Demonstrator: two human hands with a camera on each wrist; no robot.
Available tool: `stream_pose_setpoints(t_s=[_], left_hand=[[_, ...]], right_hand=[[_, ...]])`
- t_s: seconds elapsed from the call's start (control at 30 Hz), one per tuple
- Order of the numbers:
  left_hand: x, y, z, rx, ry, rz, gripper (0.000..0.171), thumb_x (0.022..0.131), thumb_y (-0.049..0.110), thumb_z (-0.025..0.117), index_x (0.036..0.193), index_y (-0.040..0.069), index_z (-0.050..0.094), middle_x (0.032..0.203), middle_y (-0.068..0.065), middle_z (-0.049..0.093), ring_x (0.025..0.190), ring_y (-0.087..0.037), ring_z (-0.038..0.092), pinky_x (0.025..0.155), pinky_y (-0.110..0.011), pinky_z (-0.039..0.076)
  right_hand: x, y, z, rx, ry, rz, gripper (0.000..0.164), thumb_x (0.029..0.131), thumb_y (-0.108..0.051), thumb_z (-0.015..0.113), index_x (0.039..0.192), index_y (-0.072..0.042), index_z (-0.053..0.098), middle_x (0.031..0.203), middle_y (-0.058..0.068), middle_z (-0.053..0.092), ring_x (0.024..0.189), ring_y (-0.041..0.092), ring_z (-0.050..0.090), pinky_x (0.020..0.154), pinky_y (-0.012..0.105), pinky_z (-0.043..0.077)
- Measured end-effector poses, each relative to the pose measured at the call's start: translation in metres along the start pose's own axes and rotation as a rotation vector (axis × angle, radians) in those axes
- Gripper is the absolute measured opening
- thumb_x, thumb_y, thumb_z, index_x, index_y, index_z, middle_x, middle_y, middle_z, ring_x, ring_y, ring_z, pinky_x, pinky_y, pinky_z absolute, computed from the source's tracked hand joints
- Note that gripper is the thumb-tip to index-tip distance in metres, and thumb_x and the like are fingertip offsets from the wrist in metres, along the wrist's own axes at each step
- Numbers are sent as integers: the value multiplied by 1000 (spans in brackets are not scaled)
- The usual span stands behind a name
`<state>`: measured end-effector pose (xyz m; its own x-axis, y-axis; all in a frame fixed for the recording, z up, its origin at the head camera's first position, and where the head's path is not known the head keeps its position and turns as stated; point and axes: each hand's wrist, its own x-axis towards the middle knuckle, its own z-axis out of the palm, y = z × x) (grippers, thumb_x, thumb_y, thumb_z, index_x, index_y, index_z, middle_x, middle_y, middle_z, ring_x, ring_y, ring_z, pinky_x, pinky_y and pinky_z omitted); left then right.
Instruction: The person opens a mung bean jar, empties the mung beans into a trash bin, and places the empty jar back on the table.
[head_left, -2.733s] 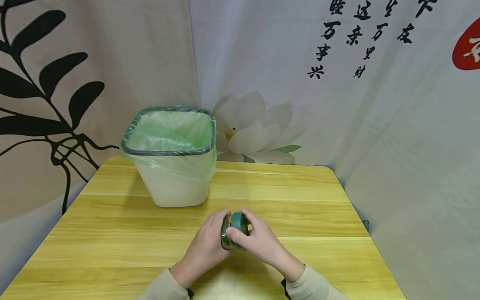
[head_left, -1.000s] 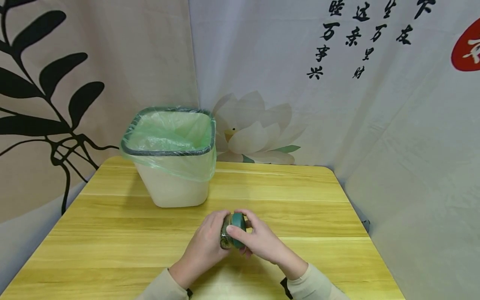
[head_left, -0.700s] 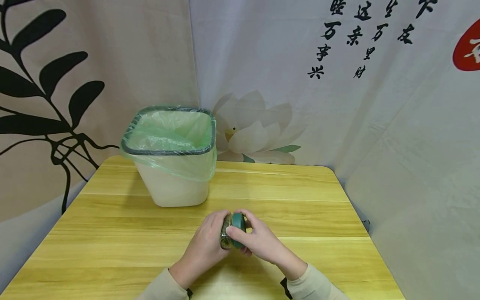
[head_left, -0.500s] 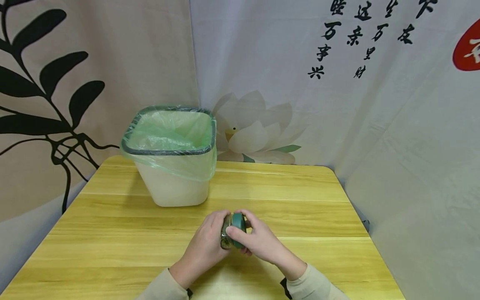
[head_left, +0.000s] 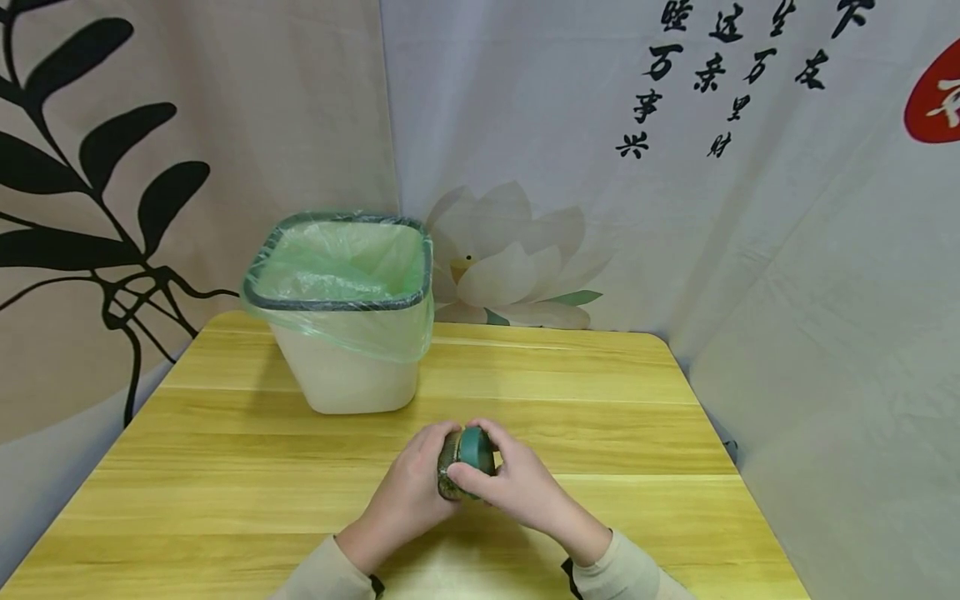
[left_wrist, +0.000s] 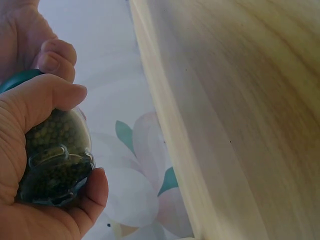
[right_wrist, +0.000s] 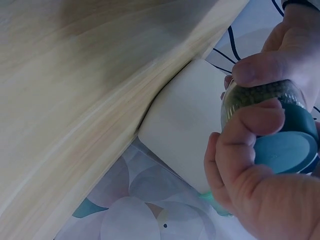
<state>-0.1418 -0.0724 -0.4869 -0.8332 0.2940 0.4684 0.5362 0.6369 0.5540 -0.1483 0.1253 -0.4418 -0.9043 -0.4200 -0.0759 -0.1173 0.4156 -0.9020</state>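
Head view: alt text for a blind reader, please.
A person's left hand grips a jar; the right hand grips it at the teal lid, over a wooden table. Beyond stands a white bin with a green liner.

Clear bean jars point(left_wrist: 57, 127): one
Teal lids point(right_wrist: 286, 150): one
Left hand point(head_left: 405, 487) plus right hand point(head_left: 531, 490): two
Sleeves point(head_left: 326, 575): two
Waste bins point(head_left: 360, 387): one
Green bin liners point(head_left: 337, 267): one
Wooden tabletops point(head_left: 600, 417): one
Printed lotuses point(head_left: 510, 267): one
Black characters point(head_left: 708, 73): twelve

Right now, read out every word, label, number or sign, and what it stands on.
"万事兴": pale backdrop cloth.
"亲": same cloth.
"万里财": same cloth.
Other black characters: too stylised or cropped to tell.
Red seal: white character, cut off, unreadable.
Jar, lid, bin: no readable text.
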Motion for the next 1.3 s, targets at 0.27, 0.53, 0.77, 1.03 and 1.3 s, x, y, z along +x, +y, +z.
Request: stream_pose_setpoints(t_s=[0.27,0.53,0.77,1.03,1.3], left_hand=[[0,-1,0,-12,-3,-8,86,62,1,96,138,1,55,128,-10,67,116,-26,67,95,-44,63],[0,0,1,1,12,-10,88,60,2,96,138,1,55,128,-12,67,116,-28,67,96,-45,63],[-2,0,3,48,36,7,91,58,2,99,138,1,56,128,-12,67,117,-30,67,98,-46,63],[-1,1,4,146,92,82,83,64,6,100,134,2,56,123,-14,68,116,-31,70,100,-46,63],[-1,2,6,162,107,84,80,66,6,100,132,2,56,122,-14,68,114,-31,69,98,-45,63]], right_hand=[[1,1,0,-39,11,-6,52,98,-51,74,143,-32,56,122,12,70,75,17,69,65,33,60],[1,1,0,-53,21,-11,58,98,-51,74,148,-27,54,130,16,69,91,19,69,71,32,60],[0,1,0,-92,23,3,75,99,-54,72,160,-18,44,134,20,67,92,22,71,74,32,60],[1,1,-3,8,-13,62,76,103,-57,64,163,-16,40,129,22,65,65,24,70,58,40,62],[1,-1,-3,62,-17,87,71,102,-57,66,158,-18,46,122,19,67,63,23,68,56,43,62]])
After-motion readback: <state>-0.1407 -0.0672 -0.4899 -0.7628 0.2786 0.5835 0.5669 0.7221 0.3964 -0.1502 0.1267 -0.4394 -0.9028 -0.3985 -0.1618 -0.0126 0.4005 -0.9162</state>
